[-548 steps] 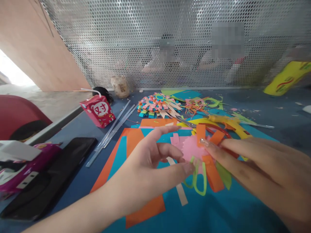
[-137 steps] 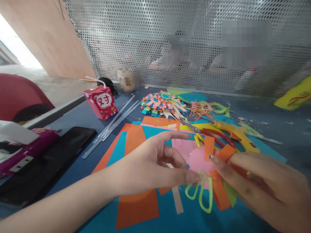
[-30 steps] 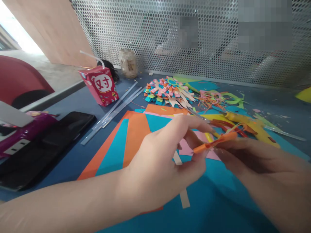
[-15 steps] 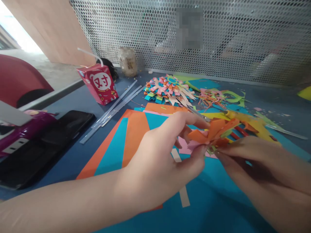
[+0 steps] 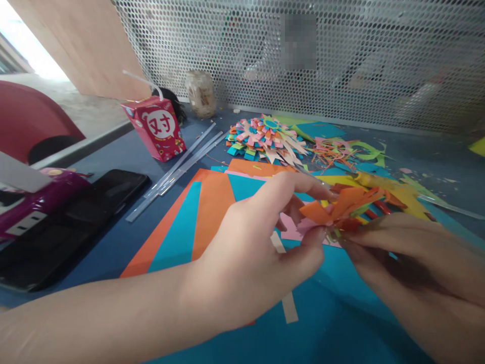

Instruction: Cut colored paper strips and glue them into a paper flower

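A small paper flower (image 5: 335, 210) in orange, pink and green is held between my hands, above sheets of coloured paper. My left hand (image 5: 261, 247) pinches its pink and orange petals from the left, thumb below and fingers behind. From the right, my right hand (image 5: 401, 258) has thumb and fingers closed at the flower's base, where thin green paper ends show. Beneath them lie a blue sheet (image 5: 341, 308) and an orange sheet (image 5: 214, 207). A pale paper strip (image 5: 290, 306) rests on the blue sheet, partly covered by my left hand.
Layered fringed paper flowers (image 5: 265, 134) and paper shreds (image 5: 333, 151) lie at the back. A yellow glue gun (image 5: 375, 184) is behind my right hand. Clear glue sticks (image 5: 178, 169), a red drink carton (image 5: 159, 129), a jar (image 5: 200, 96) and a black phone (image 5: 113, 194) stand or lie left.
Both hands and the paper flower sit very slightly farther right in view. The grip on the flower looks the same.
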Motion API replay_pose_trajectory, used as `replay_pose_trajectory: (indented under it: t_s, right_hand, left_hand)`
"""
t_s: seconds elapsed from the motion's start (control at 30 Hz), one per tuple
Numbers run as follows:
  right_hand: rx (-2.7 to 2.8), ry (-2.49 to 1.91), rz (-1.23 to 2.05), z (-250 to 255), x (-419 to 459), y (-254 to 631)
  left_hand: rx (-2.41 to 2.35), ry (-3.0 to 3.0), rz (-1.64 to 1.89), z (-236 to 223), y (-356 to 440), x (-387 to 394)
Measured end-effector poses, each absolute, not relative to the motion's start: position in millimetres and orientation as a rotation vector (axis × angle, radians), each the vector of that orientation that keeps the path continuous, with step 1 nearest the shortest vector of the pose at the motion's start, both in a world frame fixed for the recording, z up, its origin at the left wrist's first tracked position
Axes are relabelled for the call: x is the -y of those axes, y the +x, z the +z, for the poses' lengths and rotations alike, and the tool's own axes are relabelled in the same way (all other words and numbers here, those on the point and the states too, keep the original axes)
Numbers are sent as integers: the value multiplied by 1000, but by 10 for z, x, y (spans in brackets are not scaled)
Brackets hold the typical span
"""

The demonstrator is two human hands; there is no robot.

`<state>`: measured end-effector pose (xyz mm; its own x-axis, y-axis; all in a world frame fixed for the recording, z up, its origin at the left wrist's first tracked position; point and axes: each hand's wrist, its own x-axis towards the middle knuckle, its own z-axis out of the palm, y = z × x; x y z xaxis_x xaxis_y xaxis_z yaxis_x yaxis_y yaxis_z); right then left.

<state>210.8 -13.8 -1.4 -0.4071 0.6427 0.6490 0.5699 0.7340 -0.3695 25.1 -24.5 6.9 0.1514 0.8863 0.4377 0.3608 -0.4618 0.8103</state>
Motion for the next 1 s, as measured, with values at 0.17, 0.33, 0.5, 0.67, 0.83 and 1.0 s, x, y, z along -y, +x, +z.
replay_pose_trajectory:
  t_s: [0.17,0.33,0.5,0.67,0.83,1.0]
  right_hand:
    - [2129,-930,126,0,140,2107]
    - [2130,-942,87,16,126,2118]
    - [2150,-925,115,13,127,2111]
    - [2041,-1058,171,2,111,2020]
    - [1926,-1198,301,12,82,2007]
    - [1933,-1195,271,-31,15,2065]
  left_hand:
    - [-1179,1888,1264,76,243,250]
    - [-1190,1882,1262,69,247,252]
    - [-1182,1848,1251,79,248,253]
    - [-1115,1705,1248,70,250,211]
    - [-1060,1342,1200,116,280,134]
    - [-1090,1165,1185,169,288,93]
